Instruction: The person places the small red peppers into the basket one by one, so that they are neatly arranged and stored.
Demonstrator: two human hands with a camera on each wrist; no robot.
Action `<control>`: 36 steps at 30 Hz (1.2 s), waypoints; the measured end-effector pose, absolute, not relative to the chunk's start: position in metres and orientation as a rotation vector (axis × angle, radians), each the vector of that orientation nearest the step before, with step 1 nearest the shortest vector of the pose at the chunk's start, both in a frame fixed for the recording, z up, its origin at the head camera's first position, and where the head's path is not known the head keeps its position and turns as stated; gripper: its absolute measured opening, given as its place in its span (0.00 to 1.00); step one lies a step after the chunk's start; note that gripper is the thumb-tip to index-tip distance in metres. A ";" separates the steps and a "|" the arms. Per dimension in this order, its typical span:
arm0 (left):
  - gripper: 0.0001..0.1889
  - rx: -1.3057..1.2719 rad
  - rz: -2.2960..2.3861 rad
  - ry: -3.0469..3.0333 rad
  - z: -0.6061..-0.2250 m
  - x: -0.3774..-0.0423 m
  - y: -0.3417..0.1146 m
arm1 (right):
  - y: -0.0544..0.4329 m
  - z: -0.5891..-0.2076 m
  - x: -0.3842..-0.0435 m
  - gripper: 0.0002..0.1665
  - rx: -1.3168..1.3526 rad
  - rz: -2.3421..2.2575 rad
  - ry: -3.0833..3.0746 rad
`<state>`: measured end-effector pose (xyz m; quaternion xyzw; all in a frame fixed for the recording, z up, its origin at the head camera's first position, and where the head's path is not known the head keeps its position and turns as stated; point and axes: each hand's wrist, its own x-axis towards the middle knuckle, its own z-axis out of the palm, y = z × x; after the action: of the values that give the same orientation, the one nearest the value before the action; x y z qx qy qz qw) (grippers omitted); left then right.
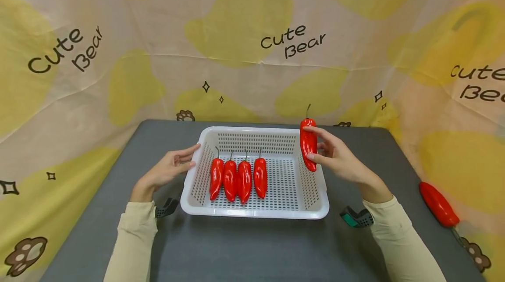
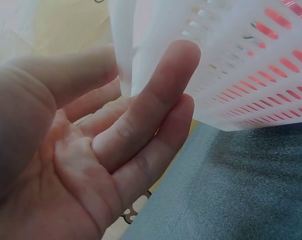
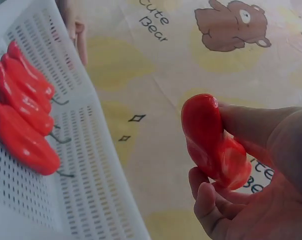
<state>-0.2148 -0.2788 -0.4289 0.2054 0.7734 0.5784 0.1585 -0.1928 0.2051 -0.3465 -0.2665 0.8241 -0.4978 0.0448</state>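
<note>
A red pepper (image 1: 308, 146) with a thin stem stands nearly upright above the basket's right rim. My right hand (image 1: 339, 157) holds it between thumb and fingers; its rounded end faces the right wrist view. The white perforated plastic basket (image 1: 252, 212) sits on the table. My left hand (image 1: 167, 169) holds its left rim, with the fingers (image 2: 176, 57) against the outer wall and the rim between them and the thumb, whose tip is hidden in the left wrist view. Several red peppers (image 1: 244, 181) lie side by side in the basket's left and middle part, stems pointing away.
Another red pepper (image 1: 439, 204) lies at the table's right edge, its stem toward the near side. The grey table (image 1: 252, 251) extends around the basket. A patterned yellow and cream cloth (image 1: 236, 23) hangs behind and at both sides.
</note>
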 end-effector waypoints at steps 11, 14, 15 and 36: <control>0.35 0.576 1.651 2.206 -0.429 -0.216 -0.279 | 0.170 -0.336 -0.222 0.38 -0.815 -1.487 2.314; 0.35 0.576 1.647 2.212 -0.428 -0.216 -0.279 | 0.163 -0.339 -0.228 0.38 -0.828 -1.448 2.307; 0.35 0.576 1.646 2.211 -0.428 -0.216 -0.278 | 0.160 -0.340 -0.229 0.38 -0.832 -1.435 2.305; 0.34 0.584 1.640 2.217 -0.431 -0.216 -0.280 | 0.134 -0.366 -0.248 0.29 -0.656 -0.988 2.212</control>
<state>-0.2160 -0.2796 -0.4308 0.2044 0.7763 0.5742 0.1608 -0.2483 0.1338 -0.3656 -0.2486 0.8376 -0.3743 0.3106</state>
